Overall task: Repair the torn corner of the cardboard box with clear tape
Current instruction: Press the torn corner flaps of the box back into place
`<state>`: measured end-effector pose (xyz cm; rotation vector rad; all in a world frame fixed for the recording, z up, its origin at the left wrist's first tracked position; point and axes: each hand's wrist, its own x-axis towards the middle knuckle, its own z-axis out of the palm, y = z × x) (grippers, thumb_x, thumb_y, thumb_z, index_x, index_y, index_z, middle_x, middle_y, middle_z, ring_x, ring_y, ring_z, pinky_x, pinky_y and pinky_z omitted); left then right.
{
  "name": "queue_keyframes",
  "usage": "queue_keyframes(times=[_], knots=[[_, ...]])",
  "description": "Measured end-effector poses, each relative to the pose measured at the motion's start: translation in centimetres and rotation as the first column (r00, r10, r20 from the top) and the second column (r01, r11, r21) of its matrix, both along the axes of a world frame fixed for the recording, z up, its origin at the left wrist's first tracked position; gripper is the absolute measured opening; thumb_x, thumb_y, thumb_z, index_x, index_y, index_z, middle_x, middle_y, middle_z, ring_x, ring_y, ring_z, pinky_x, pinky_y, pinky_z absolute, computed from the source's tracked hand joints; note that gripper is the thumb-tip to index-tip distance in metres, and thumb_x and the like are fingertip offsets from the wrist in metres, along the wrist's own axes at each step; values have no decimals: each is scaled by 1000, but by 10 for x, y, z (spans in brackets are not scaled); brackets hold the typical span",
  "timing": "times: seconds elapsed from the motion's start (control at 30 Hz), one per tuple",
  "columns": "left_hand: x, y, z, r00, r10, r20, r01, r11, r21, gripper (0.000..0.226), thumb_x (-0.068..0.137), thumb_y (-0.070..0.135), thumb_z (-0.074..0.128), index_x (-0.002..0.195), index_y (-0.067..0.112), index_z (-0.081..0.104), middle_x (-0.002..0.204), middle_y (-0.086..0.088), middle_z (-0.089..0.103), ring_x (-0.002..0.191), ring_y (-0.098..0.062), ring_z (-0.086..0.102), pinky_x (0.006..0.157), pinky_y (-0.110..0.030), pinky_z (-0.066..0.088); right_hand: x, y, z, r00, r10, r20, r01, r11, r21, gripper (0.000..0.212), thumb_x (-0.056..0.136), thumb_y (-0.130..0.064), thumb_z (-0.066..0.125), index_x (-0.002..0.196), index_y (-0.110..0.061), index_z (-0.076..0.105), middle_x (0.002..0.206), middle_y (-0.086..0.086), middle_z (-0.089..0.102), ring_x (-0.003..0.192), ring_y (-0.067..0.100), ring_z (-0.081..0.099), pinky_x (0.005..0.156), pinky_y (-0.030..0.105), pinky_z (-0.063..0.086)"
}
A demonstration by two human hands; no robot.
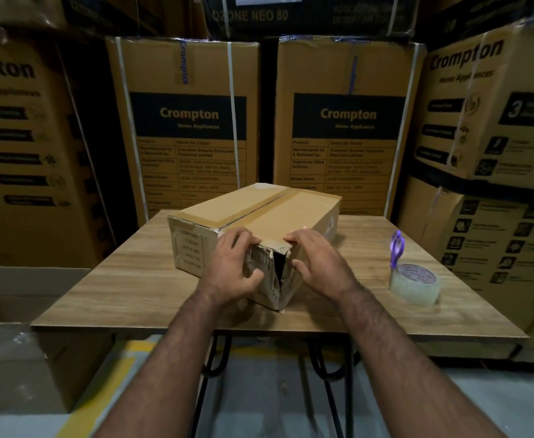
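A brown cardboard box [259, 213] lies at an angle on the wooden table [132, 289], its near corner pointing at me. That corner is torn [278, 273], with a dark gap running down the edge. My left hand [237, 267] grips the crumpled end face left of the tear, fingers over the top edge and thumb on the face. My right hand [316, 260] holds the side right of the tear, fingers on the top edge. A roll of clear tape [415, 282] sits on the table to the right.
Purple-handled scissors [396, 248] lie just behind the tape roll. Tall stacked Crompton cartons [189, 121] wall in the table at the back and on both sides. An open carton [12, 311] stands at the lower left. Black metal table legs [218, 358] show below the near edge.
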<state>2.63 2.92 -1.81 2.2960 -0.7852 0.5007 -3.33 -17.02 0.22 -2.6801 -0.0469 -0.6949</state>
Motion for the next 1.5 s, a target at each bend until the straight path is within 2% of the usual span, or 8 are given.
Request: queue_keyframes(times=[0.23,0.37,0.5,0.6,0.87,1.0,1.2,1.5], knots=[[7,5,-1,1000,-7,-22,6,1000,-30,56,78,19,72,130,25,52,136,6,39,133,-14,39,116,-42,39,3,1,-16,992,101,69,-108,988,106,53,94,-15,68,141,-30,49,147,-7,46,137,12,43,119,43,39],[8,4,-4,1000,-13,13,13,1000,-14,59,76,21,74,130,24,52,135,4,41,131,-15,39,111,-32,34,5,-8,-22,989,131,62,-136,986,95,54,96,-19,67,144,-32,47,153,-3,43,145,16,37,122,47,34],[13,2,-4,1000,-26,-9,26,1000,-4,59,76,22,72,131,26,51,136,5,40,133,-14,38,113,-34,32,5,-11,-21,986,149,71,-154,985,83,54,97,-17,65,146,-27,47,154,0,43,146,15,34,121,35,25],[12,1,-4,999,-29,-16,28,999,-26,58,77,18,71,131,25,51,137,4,40,133,-14,38,115,-34,32,4,-6,-27,984,145,99,-156,982,105,54,97,-13,62,148,-24,46,156,2,42,151,18,29,125,37,22],[4,-8,-3,999,35,22,-32,995,-92,47,80,14,69,123,22,54,131,6,43,127,-12,41,111,-34,37,3,1,-28,986,119,120,-141,971,194,45,102,-18,54,146,-20,47,155,4,43,151,17,29,125,48,27],[8,-9,-8,998,31,58,-25,994,-109,47,80,15,68,123,22,53,130,7,42,127,-11,40,111,-34,39,7,1,-39,975,130,179,-167,963,212,43,104,-21,51,147,-25,46,157,-1,41,151,11,24,126,44,24],[19,-1,-15,998,-44,49,50,992,-118,57,72,42,62,126,24,54,132,7,41,130,-13,40,105,-35,37,13,-7,-43,968,157,196,-194,963,186,46,103,-29,49,149,-26,46,158,-2,41,149,5,21,123,37,20],[14,2,-10,997,-78,-2,77,986,-148,48,76,34,59,124,24,58,130,6,47,130,-15,44,109,-37,37,9,-10,-36,968,169,184,-206,956,208,42,104,-25,56,145,-27,51,155,-2,45,146,7,26,116,33,21]])
